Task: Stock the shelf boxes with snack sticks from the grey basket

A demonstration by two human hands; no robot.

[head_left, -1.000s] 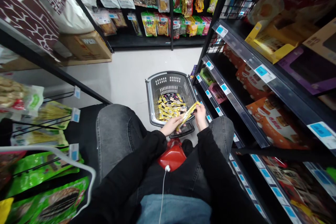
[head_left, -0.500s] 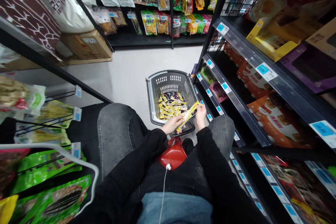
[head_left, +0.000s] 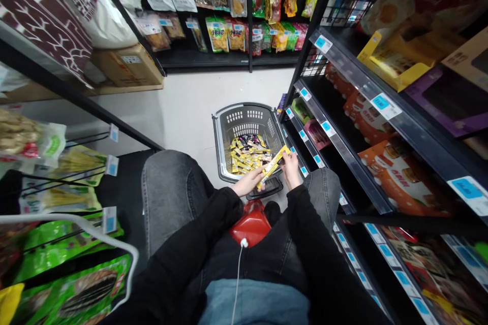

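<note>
Between my two hands is a long, narrow yellow snack packet [head_left: 273, 166], tilted up to the right over the near rim of a grey shopping basket [head_left: 227, 115]. My left hand [head_left: 249, 182] is closed on the packet's lower end. Near its upper end, my right hand [head_left: 291, 168] has its fingers closed on the packet's edge. Inside the basket lies a loose pile of similar yellow and dark packets [head_left: 247, 155]. The basket's black handle [head_left: 267, 188] shows just below my hands. The print on the packets is too small to read.
Shelves with price tags [head_left: 385, 105] rise close on my right, holding orange bags [head_left: 400, 172]. Hanging green snack bags [head_left: 84, 289] are on my left. A cardboard box [head_left: 129, 68] and a rack of bagged snacks [head_left: 217, 34] stand ahead. A red object [head_left: 251, 223] sits between my legs.
My right hand has shifted its grip slightly, and its fingers now sit a little lower along the packet's edge, leaving the upper tip uncovered. My left hand stays nearly in place.
</note>
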